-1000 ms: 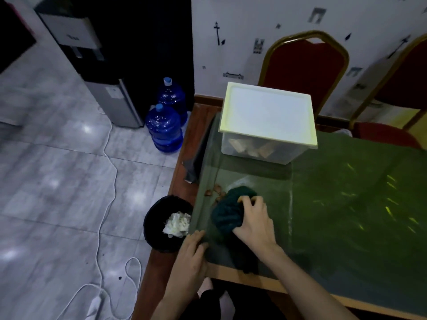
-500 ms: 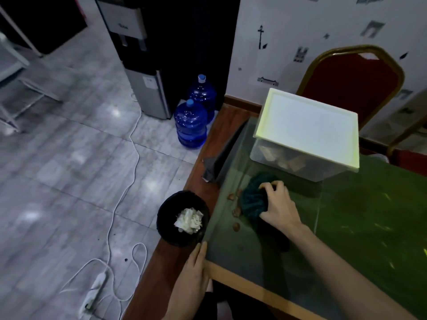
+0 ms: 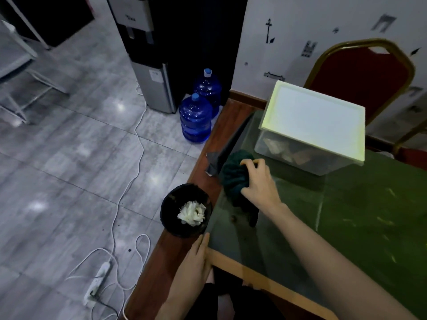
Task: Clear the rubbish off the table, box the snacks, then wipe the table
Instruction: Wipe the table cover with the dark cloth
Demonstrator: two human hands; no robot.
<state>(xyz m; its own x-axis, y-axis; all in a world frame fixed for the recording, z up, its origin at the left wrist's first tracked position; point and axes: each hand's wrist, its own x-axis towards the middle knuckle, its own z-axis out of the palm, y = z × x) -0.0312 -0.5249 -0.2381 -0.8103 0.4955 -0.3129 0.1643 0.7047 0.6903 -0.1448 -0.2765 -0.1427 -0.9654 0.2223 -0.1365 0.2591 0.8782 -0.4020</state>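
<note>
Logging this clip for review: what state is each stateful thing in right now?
Storage box: lid on, snacks inside.
Cloth: bunched, pressed on the table.
Right hand: gripping the cloth.
Left hand: flat on the table edge.
Bin: open, crumpled paper inside.
Water bottles: capped.

An office break or meeting room — a water dispenser (image 3: 147, 65) with spare blue water jugs (image 3: 196, 116) stands on grey tiled floor (image 3: 69, 169), and red banquet chairs (image 3: 360, 77) line a glass-topped table (image 3: 346, 215).
</note>
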